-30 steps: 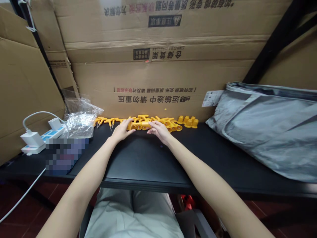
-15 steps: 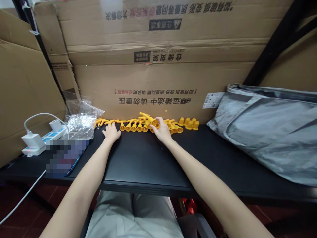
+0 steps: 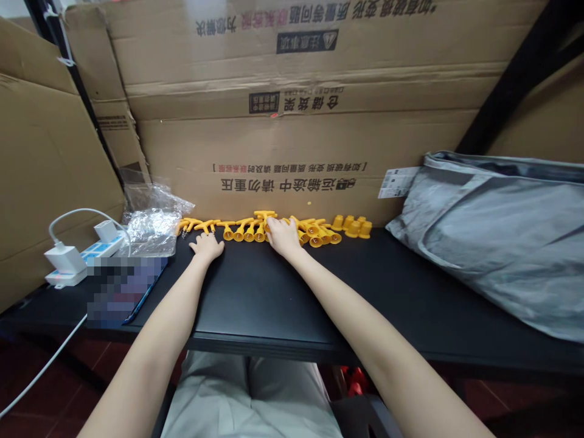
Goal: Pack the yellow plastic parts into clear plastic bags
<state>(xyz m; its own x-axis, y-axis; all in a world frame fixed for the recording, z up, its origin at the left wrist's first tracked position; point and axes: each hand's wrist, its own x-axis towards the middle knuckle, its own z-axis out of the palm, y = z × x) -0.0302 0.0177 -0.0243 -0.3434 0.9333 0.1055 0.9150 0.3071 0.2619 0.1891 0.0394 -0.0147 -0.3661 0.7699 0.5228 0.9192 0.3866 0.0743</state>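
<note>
My right hand (image 3: 285,238) is closed at the fingertips on a yellow corkscrew (image 3: 264,215), whose T-shaped handle shows above the fingers; the hand hides its lower part. Several similar yellow corkscrews with bell-shaped bodies (image 3: 239,233) stand in a row at the back of the black table, on both sides of that hand. My left hand (image 3: 207,248) rests on the table with fingers apart, just in front of a loose yellow T-handle (image 3: 205,226). Further left lie more handles with thin metal spirals (image 3: 184,231). Several yellow bell-shaped cups (image 3: 353,228) are grouped at right.
Upright cardboard (image 3: 191,140) backs the black table (image 3: 260,298). On the left are a clear plastic bag (image 3: 155,228), a white power strip (image 3: 98,249) with plugs and cable, and a flat blurred item (image 3: 132,292). A large grey bag (image 3: 497,243) occupies the right side.
My right hand has moved slightly left along the row with the corkscrew, whose T-handle now stands more upright. My left hand stays in nearly the same place.
</note>
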